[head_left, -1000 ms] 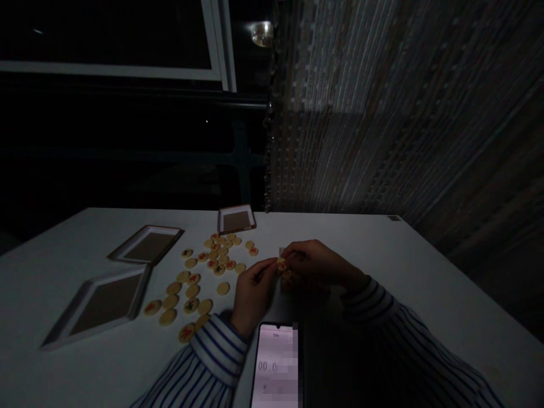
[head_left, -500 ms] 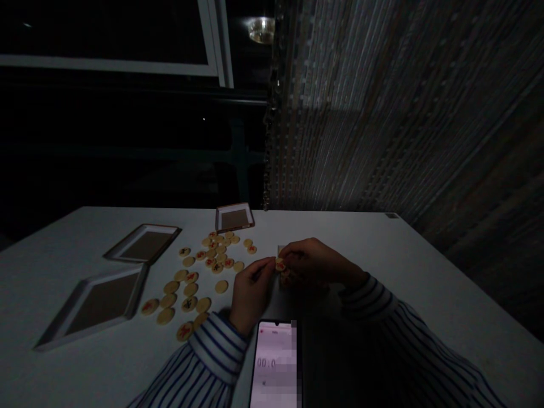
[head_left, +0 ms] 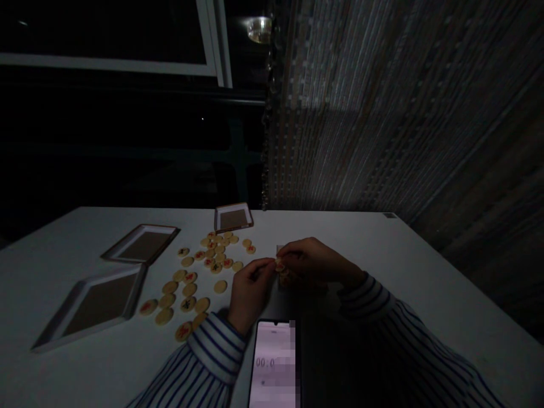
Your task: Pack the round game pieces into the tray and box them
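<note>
My left hand (head_left: 251,289) and my right hand (head_left: 317,260) meet right of the scattered pieces, fingertips close together. Between them is a round wooden Chinese chess piece (head_left: 279,264) with a red character, pinched by both hands. Under my right hand lies a box (head_left: 278,248) with more pieces (head_left: 287,277), mostly covered by the hand and dark with shadow. Loose Chinese chess pieces (head_left: 220,287) spread over the table to the left, some showing red or black characters, others plain side up.
Three shallow trays or lids stand on the white table (head_left: 365,238): one at the back (head_left: 233,229), one at left (head_left: 140,226) and one nearer (head_left: 80,339). A lit phone (head_left: 274,340) lies in front of me. A bead curtain (head_left: 340,141) hangs behind the table.
Hardly anything differs. Both hands stay at the same spot with the piece between them, and the whole view has shifted very slightly.
</note>
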`<action>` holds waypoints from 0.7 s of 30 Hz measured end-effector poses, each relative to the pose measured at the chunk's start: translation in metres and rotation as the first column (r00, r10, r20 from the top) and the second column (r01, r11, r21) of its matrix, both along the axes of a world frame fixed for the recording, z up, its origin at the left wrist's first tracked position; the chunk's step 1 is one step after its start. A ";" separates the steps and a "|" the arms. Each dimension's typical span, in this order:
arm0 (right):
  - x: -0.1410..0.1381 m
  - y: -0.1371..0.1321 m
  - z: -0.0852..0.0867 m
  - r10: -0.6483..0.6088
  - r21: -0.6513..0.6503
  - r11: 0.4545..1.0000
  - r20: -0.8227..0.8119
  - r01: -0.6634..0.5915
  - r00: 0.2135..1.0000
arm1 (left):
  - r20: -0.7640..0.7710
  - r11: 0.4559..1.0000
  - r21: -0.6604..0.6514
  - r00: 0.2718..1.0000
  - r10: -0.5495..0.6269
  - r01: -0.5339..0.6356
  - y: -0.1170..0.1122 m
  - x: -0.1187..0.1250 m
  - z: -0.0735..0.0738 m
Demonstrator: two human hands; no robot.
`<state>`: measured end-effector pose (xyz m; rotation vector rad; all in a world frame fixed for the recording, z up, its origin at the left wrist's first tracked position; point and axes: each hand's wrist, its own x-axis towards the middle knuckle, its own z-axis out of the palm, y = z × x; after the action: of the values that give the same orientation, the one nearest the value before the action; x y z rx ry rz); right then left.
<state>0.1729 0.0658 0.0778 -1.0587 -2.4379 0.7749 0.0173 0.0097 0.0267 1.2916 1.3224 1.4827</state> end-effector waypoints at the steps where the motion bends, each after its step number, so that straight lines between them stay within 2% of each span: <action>1: 0.000 0.000 -0.001 -0.020 0.009 1.000 0.000 0.020 1.000 | 0.009 1.000 -0.002 1.000 0.005 -0.005 0.000 0.000 0.001; 6: 0.000 0.001 -0.002 -0.064 0.007 0.998 -0.014 0.064 0.998 | 0.055 1.000 -0.015 0.998 0.026 -0.026 -0.001 0.001 0.006; 14: -0.002 -0.003 0.000 -0.031 -0.102 0.994 -0.063 0.025 0.998 | 0.098 0.998 -0.031 0.994 0.049 -0.046 0.000 0.001 0.005; 21: -0.003 -0.004 0.003 -0.026 -0.065 0.998 -0.019 0.025 0.999 | 0.069 1.000 -0.007 0.997 0.023 -0.022 0.000 0.001 0.005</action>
<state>0.1701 0.0618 0.0810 -1.0986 -2.3929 0.8579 0.0181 0.0095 0.0313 1.2146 1.2999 1.5238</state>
